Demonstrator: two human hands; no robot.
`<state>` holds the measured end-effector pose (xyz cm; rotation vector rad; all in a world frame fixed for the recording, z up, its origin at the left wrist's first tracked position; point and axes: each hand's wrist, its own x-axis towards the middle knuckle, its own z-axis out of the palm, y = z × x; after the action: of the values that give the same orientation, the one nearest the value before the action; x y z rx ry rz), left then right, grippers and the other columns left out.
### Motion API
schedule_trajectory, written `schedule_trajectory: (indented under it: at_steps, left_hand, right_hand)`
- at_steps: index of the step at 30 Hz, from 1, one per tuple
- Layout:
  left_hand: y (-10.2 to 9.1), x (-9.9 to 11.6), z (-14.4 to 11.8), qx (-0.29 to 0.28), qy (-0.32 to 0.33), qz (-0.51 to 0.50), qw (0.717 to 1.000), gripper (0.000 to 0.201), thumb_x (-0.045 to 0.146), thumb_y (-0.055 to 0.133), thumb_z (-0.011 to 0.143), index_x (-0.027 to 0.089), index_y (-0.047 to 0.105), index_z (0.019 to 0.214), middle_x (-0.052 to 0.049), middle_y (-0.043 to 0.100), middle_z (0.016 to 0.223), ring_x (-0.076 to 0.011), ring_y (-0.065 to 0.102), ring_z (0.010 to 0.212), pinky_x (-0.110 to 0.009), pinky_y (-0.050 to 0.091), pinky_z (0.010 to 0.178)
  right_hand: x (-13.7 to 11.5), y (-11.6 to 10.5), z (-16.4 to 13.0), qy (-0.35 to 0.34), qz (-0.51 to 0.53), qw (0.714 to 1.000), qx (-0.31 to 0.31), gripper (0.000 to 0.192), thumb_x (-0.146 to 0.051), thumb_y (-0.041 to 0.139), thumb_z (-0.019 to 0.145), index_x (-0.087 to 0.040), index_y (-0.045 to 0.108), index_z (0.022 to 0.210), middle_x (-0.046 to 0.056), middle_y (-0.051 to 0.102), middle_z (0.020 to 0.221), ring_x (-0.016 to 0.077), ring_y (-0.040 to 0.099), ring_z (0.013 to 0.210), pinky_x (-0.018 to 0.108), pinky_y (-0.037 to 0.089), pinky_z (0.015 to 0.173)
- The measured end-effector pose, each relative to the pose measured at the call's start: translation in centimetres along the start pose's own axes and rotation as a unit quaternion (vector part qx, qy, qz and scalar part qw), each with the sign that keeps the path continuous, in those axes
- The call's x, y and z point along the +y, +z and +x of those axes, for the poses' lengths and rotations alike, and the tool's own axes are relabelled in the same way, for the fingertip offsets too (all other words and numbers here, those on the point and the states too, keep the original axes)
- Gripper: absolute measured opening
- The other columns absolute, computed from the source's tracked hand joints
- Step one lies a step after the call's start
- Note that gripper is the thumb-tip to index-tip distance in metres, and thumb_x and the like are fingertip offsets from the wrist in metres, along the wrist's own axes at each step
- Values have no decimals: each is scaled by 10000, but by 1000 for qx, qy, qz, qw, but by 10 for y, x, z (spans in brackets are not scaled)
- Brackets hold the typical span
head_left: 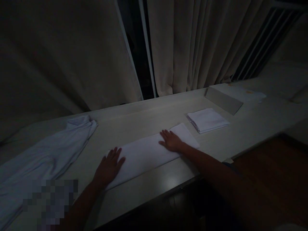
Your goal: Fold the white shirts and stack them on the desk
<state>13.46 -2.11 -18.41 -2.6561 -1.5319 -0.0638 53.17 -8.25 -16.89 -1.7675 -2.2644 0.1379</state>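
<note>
A white cloth point(144, 152), folded into a long strip, lies across the pale counter point(144, 115). My left hand point(109, 166) rests flat on its near left end, fingers spread. My right hand point(171, 140) presses flat on the strip toward its right end. Neither hand grips anything. To the right, a second white cloth point(207, 119) lies apart, folded into a neat rectangle.
A crumpled pale garment point(45, 154) spreads over the counter's left part. A low grey box point(223, 98) stands at the back right. Curtains point(192, 41) hang behind the counter. The room is dim. Dark wood floor point(271, 166) lies at the lower right.
</note>
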Motion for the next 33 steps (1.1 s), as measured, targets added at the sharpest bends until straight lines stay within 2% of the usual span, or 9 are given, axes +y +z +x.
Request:
schedule_trajectory:
  at_steps: [1,3,5,7,11,16,22,33]
  left_hand:
    - [4,-18,-7,1,-12,-2,1000,688,545,246,931,162,252,1503,-116,208,1581,-273,212,1448,-474,260,1128]
    - [12,-39,-16,12,-29,-4,1000,699,547,241,929,146,253,1502,-118,190,1586,-266,195,1454,-461,254,1136]
    - [18,-46,-18,26,-36,-1,999,716,557,251,920,137,255,1501,-119,171,1591,-281,159,1461,-468,232,1145]
    - [22,-45,-18,31,-39,0,999,733,567,261,913,135,244,1504,-117,151,1596,-295,128,1465,-475,216,1149]
    - [23,-41,-16,27,-34,-1,999,765,579,244,916,99,198,1510,-133,133,1597,-285,115,1468,-466,199,1158]
    - [20,-41,-17,24,-32,4,999,770,577,240,922,84,179,1510,-144,143,1593,-272,127,1468,-462,201,1159]
    - [27,-43,-18,30,-23,4,999,778,587,235,916,90,175,1512,-131,114,1602,-270,94,1473,-465,177,1167]
    - [10,-29,-20,31,-34,-4,999,767,578,233,921,81,199,1503,-149,170,1588,-292,123,1466,-478,175,1156]
  right_hand:
    - [18,-5,-5,24,-9,1000,-10,776,-660,123,945,-151,262,1514,99,240,1560,259,185,1447,441,184,1166]
    - [50,-14,-13,54,-28,998,-22,792,-660,97,942,-136,264,1512,105,253,1556,261,194,1444,446,176,1169]
    - [72,-19,-18,71,-45,996,-19,801,-656,83,942,-121,271,1507,116,256,1555,260,193,1444,443,165,1172]
    - [84,-19,-21,74,-50,996,-13,803,-652,75,944,-113,271,1506,119,250,1558,253,182,1447,436,162,1174]
    - [92,-15,-23,66,-43,997,-1,797,-647,95,947,-106,226,1518,130,226,1562,243,159,1452,438,174,1173]
    - [101,-14,-27,35,-37,999,-19,755,-636,123,952,-157,174,1534,99,220,1567,237,153,1453,442,162,1181]
    - [104,-13,-26,50,-46,997,-24,763,-646,103,944,-175,119,1543,68,153,1587,256,89,1461,468,110,1190]
    - [104,-11,-27,50,-52,997,-27,782,-650,131,945,-133,186,1529,109,175,1580,255,112,1460,476,125,1180]
